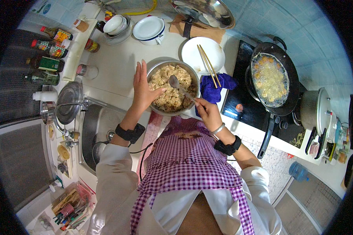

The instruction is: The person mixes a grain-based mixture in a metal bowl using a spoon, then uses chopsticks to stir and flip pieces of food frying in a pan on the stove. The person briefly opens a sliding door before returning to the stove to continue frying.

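Observation:
A steel bowl (198,85) full of a pale, lumpy minced mixture (173,77) stands on the counter before me. My right hand (207,113) grips the handle of a metal spoon (174,82), whose bowl lies on the mixture. At the left rim, my left hand (144,88) has its fingers stretched out and its thumb over the mixture; whether it touches the rim or the food I cannot tell. Behind the bowl to the right is a white plate (191,54) with a pair of chopsticks (207,63) across it. A purple cloth (210,89) lies beside the bowl.
On the cooktop (233,97) at right, a black wok (292,79) holds pieces frying in bubbling oil (268,79); its handle points towards me. A pressure cooker (310,108) stands beyond. To the left are a sink (98,123), seasoning bottles (51,48) and stacked bowls (113,25).

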`<state>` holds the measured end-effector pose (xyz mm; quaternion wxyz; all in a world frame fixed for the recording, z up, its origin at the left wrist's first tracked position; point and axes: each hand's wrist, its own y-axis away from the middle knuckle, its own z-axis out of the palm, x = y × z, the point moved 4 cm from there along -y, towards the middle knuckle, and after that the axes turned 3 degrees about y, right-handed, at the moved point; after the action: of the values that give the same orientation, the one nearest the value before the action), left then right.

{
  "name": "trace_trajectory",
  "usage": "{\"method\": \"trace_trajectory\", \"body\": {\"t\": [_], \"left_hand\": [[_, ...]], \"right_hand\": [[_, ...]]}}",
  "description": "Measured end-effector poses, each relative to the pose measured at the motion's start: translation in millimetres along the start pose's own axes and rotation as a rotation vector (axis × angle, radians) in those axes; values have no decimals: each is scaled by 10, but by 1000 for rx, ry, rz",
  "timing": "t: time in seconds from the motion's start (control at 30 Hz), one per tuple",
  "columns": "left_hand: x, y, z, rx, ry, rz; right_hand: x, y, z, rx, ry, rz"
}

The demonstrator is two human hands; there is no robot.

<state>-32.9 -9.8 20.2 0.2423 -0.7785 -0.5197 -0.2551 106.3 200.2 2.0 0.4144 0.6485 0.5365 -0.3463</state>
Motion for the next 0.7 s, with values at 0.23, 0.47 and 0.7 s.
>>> {"method": "trace_trajectory", "body": {"t": [0.23,0.47,0.7], "left_hand": [[-171,8,90,3,39,14],[-295,38,223,-106,847,-444],[-214,197,366,-246,1459,-624]], "right_hand": [[-37,60,84,-84,-56,-147],[-65,67,13,4,-48,-241],[21,-45,32,32,86,-359]]}}
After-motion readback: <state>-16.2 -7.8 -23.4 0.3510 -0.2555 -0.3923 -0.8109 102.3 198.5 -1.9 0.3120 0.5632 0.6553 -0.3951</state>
